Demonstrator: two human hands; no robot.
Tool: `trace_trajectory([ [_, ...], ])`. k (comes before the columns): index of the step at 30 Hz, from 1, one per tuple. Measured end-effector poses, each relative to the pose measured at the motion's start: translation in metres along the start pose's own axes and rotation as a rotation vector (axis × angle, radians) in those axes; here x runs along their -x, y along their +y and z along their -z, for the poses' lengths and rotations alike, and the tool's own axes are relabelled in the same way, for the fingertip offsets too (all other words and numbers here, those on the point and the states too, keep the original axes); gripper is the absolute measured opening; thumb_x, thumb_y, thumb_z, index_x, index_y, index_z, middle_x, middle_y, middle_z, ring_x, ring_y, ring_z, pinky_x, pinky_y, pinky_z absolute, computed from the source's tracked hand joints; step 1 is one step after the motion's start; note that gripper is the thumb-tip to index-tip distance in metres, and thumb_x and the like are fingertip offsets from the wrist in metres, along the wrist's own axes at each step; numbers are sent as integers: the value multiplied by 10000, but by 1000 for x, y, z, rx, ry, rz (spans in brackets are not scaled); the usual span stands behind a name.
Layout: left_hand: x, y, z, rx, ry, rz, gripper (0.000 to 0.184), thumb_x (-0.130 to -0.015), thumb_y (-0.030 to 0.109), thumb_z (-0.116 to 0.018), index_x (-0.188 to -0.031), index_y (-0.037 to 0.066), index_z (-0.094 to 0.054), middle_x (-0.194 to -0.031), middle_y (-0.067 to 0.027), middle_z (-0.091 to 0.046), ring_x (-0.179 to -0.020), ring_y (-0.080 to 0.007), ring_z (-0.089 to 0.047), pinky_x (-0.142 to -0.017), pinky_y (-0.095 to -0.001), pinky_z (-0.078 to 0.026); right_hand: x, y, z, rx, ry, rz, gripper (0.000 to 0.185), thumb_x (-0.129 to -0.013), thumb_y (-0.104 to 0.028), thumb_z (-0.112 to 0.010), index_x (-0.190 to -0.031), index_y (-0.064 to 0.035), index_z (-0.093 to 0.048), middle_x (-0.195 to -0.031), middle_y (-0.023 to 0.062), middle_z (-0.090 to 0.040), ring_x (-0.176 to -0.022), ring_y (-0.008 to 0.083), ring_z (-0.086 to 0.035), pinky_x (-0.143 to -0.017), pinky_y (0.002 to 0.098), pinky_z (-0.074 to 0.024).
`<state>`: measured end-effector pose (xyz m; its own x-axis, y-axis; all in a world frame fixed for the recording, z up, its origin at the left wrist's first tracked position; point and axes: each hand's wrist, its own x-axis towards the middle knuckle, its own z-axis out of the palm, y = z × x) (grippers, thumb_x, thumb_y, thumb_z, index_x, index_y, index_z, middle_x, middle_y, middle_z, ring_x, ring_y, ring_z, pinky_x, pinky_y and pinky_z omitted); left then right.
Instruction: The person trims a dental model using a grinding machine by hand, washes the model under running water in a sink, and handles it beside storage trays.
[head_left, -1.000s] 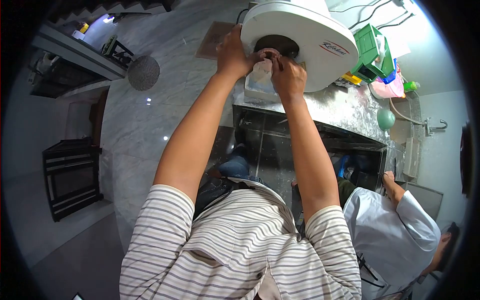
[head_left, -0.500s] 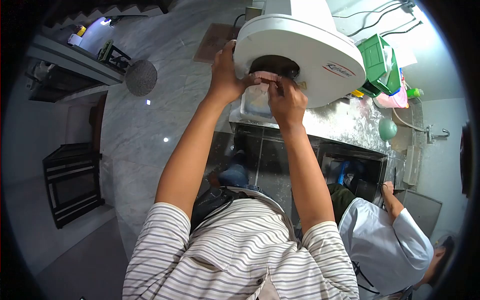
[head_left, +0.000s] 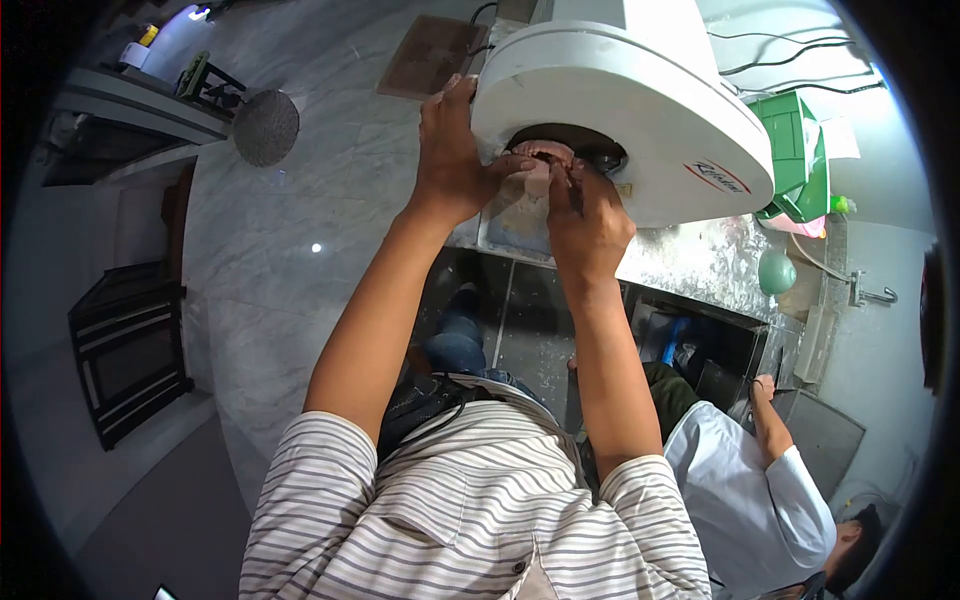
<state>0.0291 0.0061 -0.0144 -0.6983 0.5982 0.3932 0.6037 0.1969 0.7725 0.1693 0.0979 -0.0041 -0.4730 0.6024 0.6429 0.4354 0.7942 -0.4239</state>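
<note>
A curved pink piece that looks like a denture (head_left: 545,149) is at the dark opening (head_left: 575,133) of a white rounded machine (head_left: 630,110) with red lettering. My right hand (head_left: 592,222) is closed, its fingertips pinching the denture from the right. The thumb of my left hand (head_left: 448,165) presses on the denture's left side, while its other fingers reach up along the machine's left edge. Finer details of the denture are covered by my fingers. Below the opening, a shallow pale tray (head_left: 520,228) sits partly behind my hands.
White residue speckles the counter (head_left: 700,255). Green bins (head_left: 790,150) stand right of the machine, and a green rounded object (head_left: 776,272) lies near a wall tap (head_left: 875,293). A co-worker in a white shirt (head_left: 745,490) sits low at the right. A round woven stool (head_left: 266,128) stands left.
The view has shifted, so the machine looks larger and nearer. Both hands keep their hold on the denture at the opening. The co-worker's body appears slightly further left.
</note>
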Motion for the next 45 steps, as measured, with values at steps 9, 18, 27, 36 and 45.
trace_trajectory([
  [9,-3,-8,-4,-93,35,-95,1125,-573,432,-929,-1426,-20,-352,-1442,-217,-436,-1335,-415,-375,-1111,-517,-325,-6,1,4,41,-125,37,161,-820,-181,-794,-825,-60,-687,-792,107,-699,-688,312,-686,-610,371,-542],
  [18,-5,4,12,-136,-29,-111,1029,-638,312,-931,-1433,16,-347,-1421,-193,-461,-1331,-399,-387,-1094,-504,-336,-5,10,0,8,-98,94,161,-786,-157,-800,-845,-59,-686,-797,110,-698,-709,317,-687,-630,378,-542],
  [27,-6,-1,5,-139,47,-164,1048,-595,281,-954,-1425,34,-364,-1375,-161,-500,-1290,-385,-424,-1047,-498,-380,-7,9,-1,13,-114,89,178,-804,-188,-784,-819,-62,-659,-784,105,-692,-704,317,-682,-626,391,-535],
  [36,-8,2,6,-141,88,-170,1036,-582,284,-956,-1414,48,-385,-1341,-147,-528,-1254,-376,-453,-1018,-505,-395,-6,12,-3,41,-114,105,183,-812,-195,-781,-817,-57,-660,-783,113,-691,-707,320,-681,-635,393,-535],
  [45,-8,0,3,-119,105,-214,1006,-573,244,-954,-1394,38,-411,-1348,-136,-530,-1236,-374,-471,-1002,-507,-397,-6,11,-4,25,-79,116,184,-821,-208,-782,-810,-64,-668,-769,109,-692,-691,314,-683,-620,383,-535],
])
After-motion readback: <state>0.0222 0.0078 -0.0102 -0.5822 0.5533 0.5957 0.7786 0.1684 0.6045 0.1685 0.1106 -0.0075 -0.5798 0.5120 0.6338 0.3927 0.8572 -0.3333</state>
